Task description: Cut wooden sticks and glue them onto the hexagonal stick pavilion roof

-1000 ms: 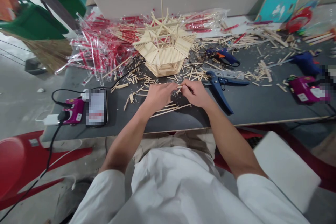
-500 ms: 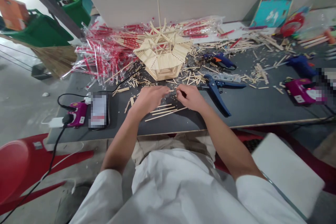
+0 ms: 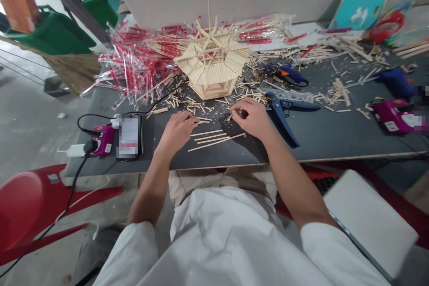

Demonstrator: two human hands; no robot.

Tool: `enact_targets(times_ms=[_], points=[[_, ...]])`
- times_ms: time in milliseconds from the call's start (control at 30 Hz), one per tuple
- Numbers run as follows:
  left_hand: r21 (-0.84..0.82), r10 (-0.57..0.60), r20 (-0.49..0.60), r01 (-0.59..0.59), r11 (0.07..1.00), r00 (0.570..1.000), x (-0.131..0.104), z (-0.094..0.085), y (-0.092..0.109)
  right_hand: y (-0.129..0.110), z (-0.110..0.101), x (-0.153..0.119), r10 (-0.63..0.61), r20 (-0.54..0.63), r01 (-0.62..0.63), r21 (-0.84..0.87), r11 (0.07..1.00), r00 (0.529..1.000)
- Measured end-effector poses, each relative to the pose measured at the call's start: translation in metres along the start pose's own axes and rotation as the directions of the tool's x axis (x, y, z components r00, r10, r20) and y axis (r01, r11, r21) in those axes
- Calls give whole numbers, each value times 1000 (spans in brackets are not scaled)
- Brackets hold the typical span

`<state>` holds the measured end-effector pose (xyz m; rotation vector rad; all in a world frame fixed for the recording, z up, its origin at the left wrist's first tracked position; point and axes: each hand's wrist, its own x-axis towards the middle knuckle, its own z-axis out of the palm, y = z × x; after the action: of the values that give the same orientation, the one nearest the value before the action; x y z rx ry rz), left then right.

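My left hand (image 3: 181, 129) rests low over the dark table, its fingertips at the ends of short light sticks. To its right, my right hand (image 3: 250, 116) is raised a little with thumb and forefinger together on a small stick piece (image 3: 230, 116). Several thin wooden sticks (image 3: 211, 137) lie nearly side by side between the hands, close to the table's front. Behind them stands a six-sided structure (image 3: 214, 75) built of sticks, with a flared roof and one tall upright stick.
A blue cutter (image 3: 283, 120) lies right of my right hand. Farther right are glue guns (image 3: 291, 74) and a purple power box (image 3: 392, 116). At left are a phone (image 3: 129, 136) and another purple box (image 3: 103, 140). Red-and-clear wrappers (image 3: 134, 62) and stick scraps cover the back.
My hands have moved apart: the left has gone left and down to the sticks, the right slightly right. The view has shifted slightly.
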<state>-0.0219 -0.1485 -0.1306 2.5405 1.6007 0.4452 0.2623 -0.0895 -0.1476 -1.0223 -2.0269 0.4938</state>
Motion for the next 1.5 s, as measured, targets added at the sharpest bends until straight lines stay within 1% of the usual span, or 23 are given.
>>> enact_targets(times_ms=[67,167,300,367,433,533,600,667,733,767,833,900,933,1000,1100,1200,1300,1400,1433,1467,1500], points=[[1,20,-16,-20,1000,1000,-1,-2,2,0,0,0,3,10,-3,1,1000,1000],[-20,56,-8,-56,998,998,-4,-6,8,-1,0,0,-12,11,12,-8,1000,1000],[-50,104,29,-102,994,994,-7,-3,19,-2,-1,-1,-16,14,17,-22,1000,1000],[-44,95,56,-92,995,994,-6,1,24,-2,-3,0,-12,-1,11,-35,999,1000],[-35,58,89,-55,998,994,-3,5,28,-1,-8,0,5,-36,-7,-70,998,999],[2,-4,118,4,1000,993,1,6,34,1,-25,-7,50,-71,-60,-151,987,996],[55,-18,134,11,998,991,4,4,37,4,-44,-17,88,-79,-104,-233,967,993],[120,-18,155,-1,993,988,5,3,41,11,-66,-33,143,-80,-162,-350,923,987],[191,-22,177,-12,981,984,7,2,46,21,-88,-50,252,-50,-247,-455,856,966],[226,-29,186,-14,974,982,7,2,48,27,-97,-59,314,-8,-276,-495,824,949],[291,-44,200,-16,957,979,8,3,52,39,-111,-75,446,100,-324,-549,771,890],[336,-41,209,-33,941,977,9,2,55,49,-118,-87,542,166,-365,-577,731,824],[350,-31,207,-44,936,978,10,1,56,53,-119,-91,571,178,-379,-587,715,801],[346,2,193,-70,936,981,12,-2,57,59,-121,-94,588,185,-377,-610,697,787],[232,46,136,-77,970,990,18,-9,55,65,-123,-93,554,218,-311,-640,703,803],[10,58,75,-59,998,995,30,-13,52,72,-128,-89,497,239,-245,-648,721,834],[-208,85,60,-71,976,995,45,-9,52,79,-130,-83,437,217,-192,-670,717,873],[-402,152,97,-101,910,984,63,1,56,83,-129,-76,408,174,-174,-708,685,896],[-495,160,122,-80,865,980,68,5,58,84,-129,-74,406,177,-167,-715,679,896],[-601,154,150,-33,798,977,73,8,61,83,-128,-71,405,190,-154,-719,677,894],[-706,132,175,30,708,976,77,10,63,83,-127,-69,404,208,-138,-724,676,891]])
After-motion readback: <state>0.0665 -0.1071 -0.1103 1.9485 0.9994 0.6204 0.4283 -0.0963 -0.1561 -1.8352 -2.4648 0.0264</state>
